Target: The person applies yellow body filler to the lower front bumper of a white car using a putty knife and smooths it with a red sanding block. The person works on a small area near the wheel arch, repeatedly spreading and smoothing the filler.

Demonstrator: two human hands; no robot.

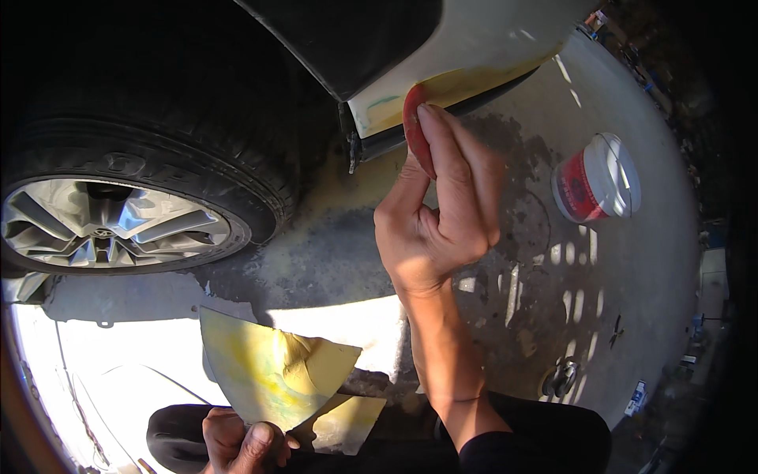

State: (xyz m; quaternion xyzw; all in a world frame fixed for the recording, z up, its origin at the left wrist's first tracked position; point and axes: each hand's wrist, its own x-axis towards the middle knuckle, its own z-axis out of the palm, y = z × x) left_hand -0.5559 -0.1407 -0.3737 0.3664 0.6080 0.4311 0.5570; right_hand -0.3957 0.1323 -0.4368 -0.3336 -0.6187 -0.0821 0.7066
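Observation:
My right hand (pixel 438 217) pinches a thin red spreader (pixel 419 130) between thumb and fingers. Its upper edge meets the lower corner of a light-coloured car bumper (pixel 489 39). Along that lower edge runs a yellow band of filler (pixel 474 83), with a small green smear near the corner. Down by my lap, my left hand (pixel 246 442) is closed on the bottom of a fan-shaped, pale yellow sheet (pixel 245 363). Yellow and greenish streaks mark the sheet, and a lump of filler (pixel 298 357) sits near its upper right side. Another pale piece (pixel 351 423) shows below it.
A car wheel with a silver rim (pixel 110 225) and black tyre stands at the left, close to the bumper. On the grey floor to the right are a white bucket with a red label (pixel 606 178) and a small dark object (pixel 560 379). Cables (pixel 71 371) cross the bright floor at lower left.

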